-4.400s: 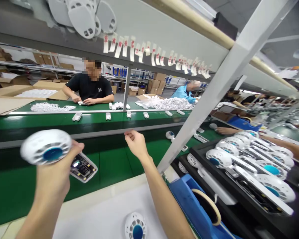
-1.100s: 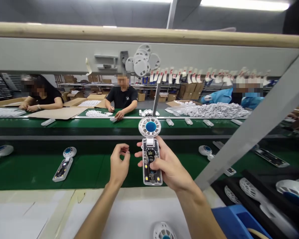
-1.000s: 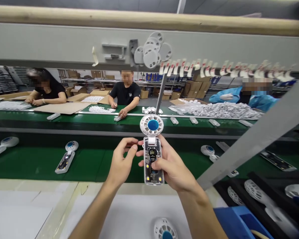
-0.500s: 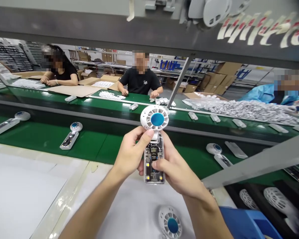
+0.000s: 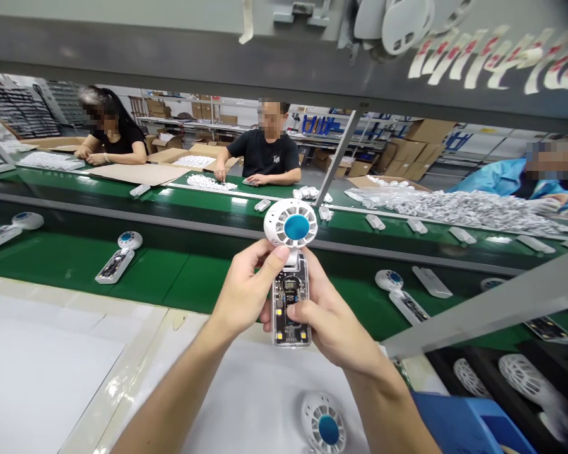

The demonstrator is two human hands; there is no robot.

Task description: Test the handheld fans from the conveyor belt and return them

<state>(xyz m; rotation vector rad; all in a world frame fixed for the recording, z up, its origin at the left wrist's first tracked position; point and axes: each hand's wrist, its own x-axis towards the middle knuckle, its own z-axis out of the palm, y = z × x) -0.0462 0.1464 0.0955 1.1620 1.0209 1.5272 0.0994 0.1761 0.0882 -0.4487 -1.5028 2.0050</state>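
Observation:
Both hands hold one handheld fan [image 5: 291, 230] upright above the white work surface. It has a round white slotted head with a blue centre, and a clear handle showing a dark circuit board with a small display. My left hand [image 5: 248, 284] is closed at the fan's neck, its thumb just below the head. My right hand [image 5: 329, 318] wraps the handle from the right, its thumb pressed on the front of the board. Fingers behind the handle are partly hidden. Below, a second fan head [image 5: 325, 424] lies on the surface, cut off by the lower edge.
A green conveyor belt [image 5: 170, 277] crosses ahead, carrying more fans, such as one left [image 5: 118, 257] and one right [image 5: 402, 296]. A slanted metal post [image 5: 483, 302] and a blue bin [image 5: 473, 422] stand right. Co-workers sit beyond, near a heap of small parts [image 5: 473, 211].
Fans on the near belt have shifted left, while pieces on the far belt have shifted right. The display segments look different. Both hands keep nearly the same grip. The middle co-worker's hands have moved.

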